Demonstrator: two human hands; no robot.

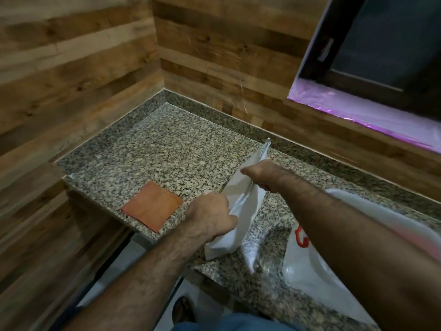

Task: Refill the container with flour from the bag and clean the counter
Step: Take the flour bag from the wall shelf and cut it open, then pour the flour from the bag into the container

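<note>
White and creased, the soft flour bag (241,206) is hanging slanted just above the speckled granite table (167,149), stretched between two hands. The left hand (211,217) is clenching its grip round the bag's lower middle, while the right hand (261,174) is pinching the upper end, probably to pull the neck taut for opening or folding. A flat orange square cloth (151,205) is lying near the table's front edge, likely for wiping. A clear plastic container (298,263) is sitting under the right forearm.
</note>
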